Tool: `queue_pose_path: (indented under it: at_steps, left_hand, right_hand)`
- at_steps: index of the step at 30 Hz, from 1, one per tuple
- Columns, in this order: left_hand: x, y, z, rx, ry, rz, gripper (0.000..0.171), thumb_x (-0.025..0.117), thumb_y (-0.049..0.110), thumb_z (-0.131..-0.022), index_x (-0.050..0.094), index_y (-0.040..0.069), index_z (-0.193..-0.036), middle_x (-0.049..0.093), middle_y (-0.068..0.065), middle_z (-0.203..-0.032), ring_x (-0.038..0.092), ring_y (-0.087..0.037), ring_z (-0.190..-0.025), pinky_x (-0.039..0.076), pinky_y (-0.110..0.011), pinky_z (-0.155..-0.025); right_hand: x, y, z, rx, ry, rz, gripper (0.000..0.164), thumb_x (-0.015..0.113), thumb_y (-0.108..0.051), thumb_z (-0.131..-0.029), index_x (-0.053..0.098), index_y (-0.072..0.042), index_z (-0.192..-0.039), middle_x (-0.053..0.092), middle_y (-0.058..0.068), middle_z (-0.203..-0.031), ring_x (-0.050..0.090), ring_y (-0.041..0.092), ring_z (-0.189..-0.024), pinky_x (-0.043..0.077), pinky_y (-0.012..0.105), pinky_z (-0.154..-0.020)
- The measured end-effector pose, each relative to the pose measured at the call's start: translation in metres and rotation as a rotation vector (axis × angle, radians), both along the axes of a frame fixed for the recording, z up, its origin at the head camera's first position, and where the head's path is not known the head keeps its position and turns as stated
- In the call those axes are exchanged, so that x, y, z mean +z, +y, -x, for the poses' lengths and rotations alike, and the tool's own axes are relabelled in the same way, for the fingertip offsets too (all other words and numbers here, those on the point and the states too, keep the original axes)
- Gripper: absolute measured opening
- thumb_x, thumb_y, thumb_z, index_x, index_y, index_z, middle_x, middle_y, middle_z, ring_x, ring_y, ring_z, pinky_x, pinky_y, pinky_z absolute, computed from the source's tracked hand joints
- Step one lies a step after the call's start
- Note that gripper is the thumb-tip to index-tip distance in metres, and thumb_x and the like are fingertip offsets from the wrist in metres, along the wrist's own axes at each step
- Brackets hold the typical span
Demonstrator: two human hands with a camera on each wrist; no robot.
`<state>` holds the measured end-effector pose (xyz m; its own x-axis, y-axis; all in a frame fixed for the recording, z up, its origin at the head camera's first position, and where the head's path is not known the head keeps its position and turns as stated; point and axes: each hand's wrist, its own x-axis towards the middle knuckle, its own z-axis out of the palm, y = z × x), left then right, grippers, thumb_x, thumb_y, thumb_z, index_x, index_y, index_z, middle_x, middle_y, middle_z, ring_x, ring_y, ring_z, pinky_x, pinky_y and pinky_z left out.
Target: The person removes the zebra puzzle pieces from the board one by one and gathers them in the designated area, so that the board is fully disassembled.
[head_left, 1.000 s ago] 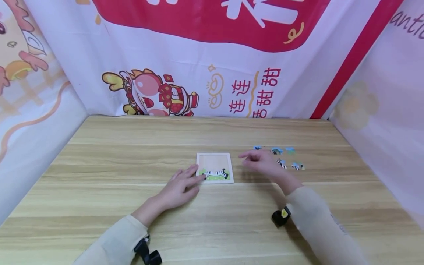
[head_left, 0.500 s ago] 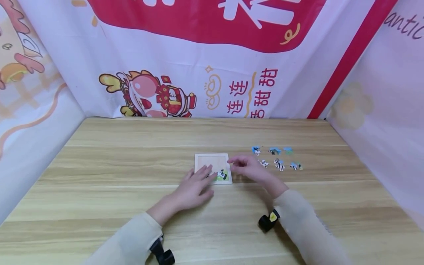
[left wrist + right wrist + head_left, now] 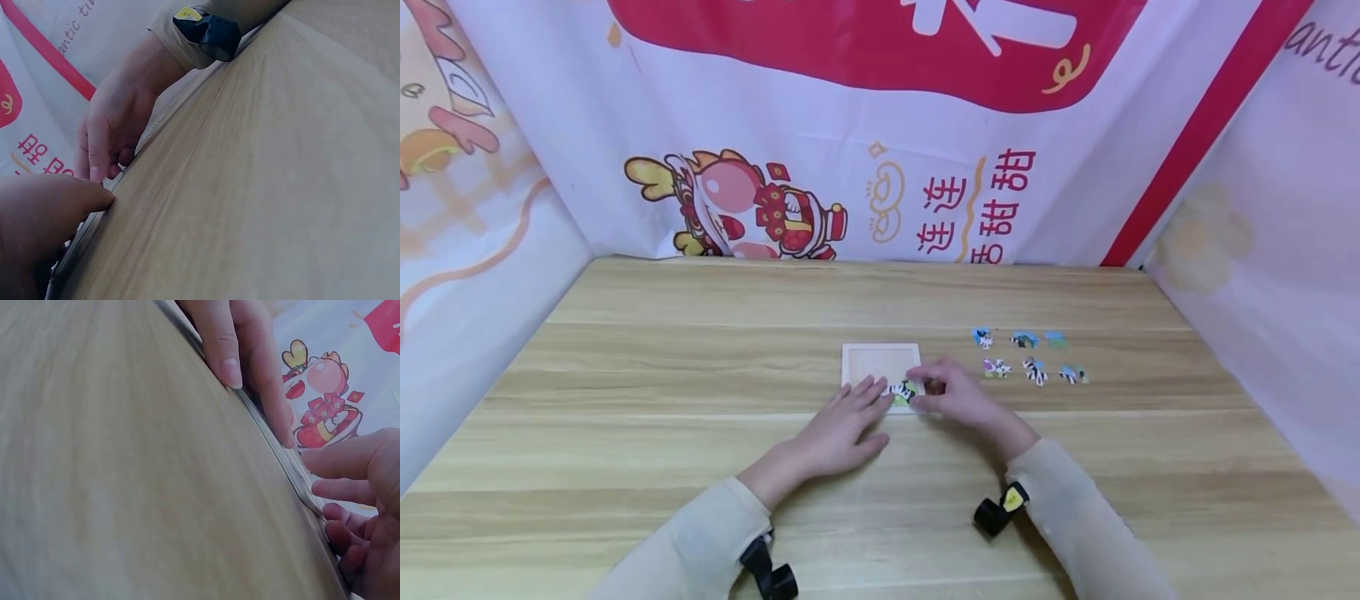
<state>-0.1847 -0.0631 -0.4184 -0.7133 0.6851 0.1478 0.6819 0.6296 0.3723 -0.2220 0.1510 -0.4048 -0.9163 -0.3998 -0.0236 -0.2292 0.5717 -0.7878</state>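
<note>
A small square puzzle tray (image 3: pixel 880 347) with a white rim lies mid-table. Along its near side sit joined pieces with a zebra picture (image 3: pixel 901 392) on green, partly under my left fingers. My left hand (image 3: pixel 841 429) lies flat over the tray's near left part, fingers straight on the pieces. At the tray's right rim is my right hand (image 3: pixel 958 393), its index finger and thumb spread apart and touching the tray by the zebra's head. In the right wrist view, the left hand (image 3: pixel 250 356) rests fingertips on the tray edge (image 3: pixel 275 450).
Several loose puzzle pieces lie in two rows right of the tray, among them a striped piece (image 3: pixel 1034 372) and a blue one (image 3: pixel 982 337). A printed cloth (image 3: pixel 865 192) hangs behind the table (image 3: pixel 700 333). Each wrist wears a black camera (image 3: pixel 998 512).
My left hand has slid right, farther over the pieces in the tray. My right hand has come left from near the loose pieces to the tray's right rim.
</note>
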Motion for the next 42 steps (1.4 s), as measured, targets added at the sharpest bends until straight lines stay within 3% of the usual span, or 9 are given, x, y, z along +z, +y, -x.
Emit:
queue_pose_path:
  at_steps: [3,7,16,30,42]
  left_hand:
    - [0.000,0.000,0.000,0.004,0.004,-0.003,0.058,0.047,0.034,-0.086,0.032,0.001,-0.131,0.021,-0.014,-0.138,0.014,-0.028,-0.127,0.009,-0.044,-0.100]
    - [0.000,0.000,0.001,0.009,0.024,0.007,0.060,0.047,0.035,-0.086,0.031,-0.001,-0.131,0.023,-0.015,-0.138,0.015,-0.028,-0.126,0.010,-0.045,-0.100]
    - [-0.001,0.000,0.000,0.030,0.048,0.053,0.057,0.044,0.038,-0.087,0.035,0.004,-0.131,0.021,-0.015,-0.139,0.012,-0.030,-0.127,0.009,-0.049,-0.099]
    - [0.001,0.000,-0.001,0.040,0.035,0.053,0.057,0.044,0.039,-0.087,0.033,0.006,-0.132,0.017,-0.019,-0.138,0.010,-0.030,-0.127,0.009,-0.045,-0.100]
    - [0.000,0.001,-0.001,0.043,0.030,0.077,0.058,0.043,0.039,-0.087,0.033,0.005,-0.132,0.018,-0.019,-0.138,0.010,-0.030,-0.127,0.008,-0.045,-0.100]
  right_hand:
    - [0.001,-0.002,-0.002,0.006,0.036,-0.067,0.046,0.069,-0.015,-0.071,0.056,-0.009,-0.115,0.044,0.007,-0.092,0.042,0.020,-0.078,0.040,0.030,-0.066]
    - [-0.001,-0.003,-0.001,0.015,0.050,-0.077,0.047,0.070,-0.014,-0.070,0.056,-0.010,-0.115,0.043,0.006,-0.091,0.041,0.019,-0.077,0.039,0.029,-0.064]
    - [0.001,-0.005,-0.002,-0.001,0.044,-0.115,0.045,0.070,-0.012,-0.070,0.057,-0.012,-0.113,0.043,0.006,-0.090,0.042,0.019,-0.074,0.039,0.028,-0.061]
    - [0.006,-0.010,-0.001,-0.025,-0.008,-0.168,0.045,0.072,-0.013,-0.067,0.056,-0.012,-0.110,0.044,0.005,-0.093,0.044,0.019,-0.079,0.040,0.030,-0.067]
    - [0.007,-0.013,0.000,-0.006,-0.028,-0.134,0.045,0.071,-0.007,-0.066,0.054,-0.005,-0.107,0.044,0.007,-0.098,0.045,0.020,-0.084,0.041,0.033,-0.075]
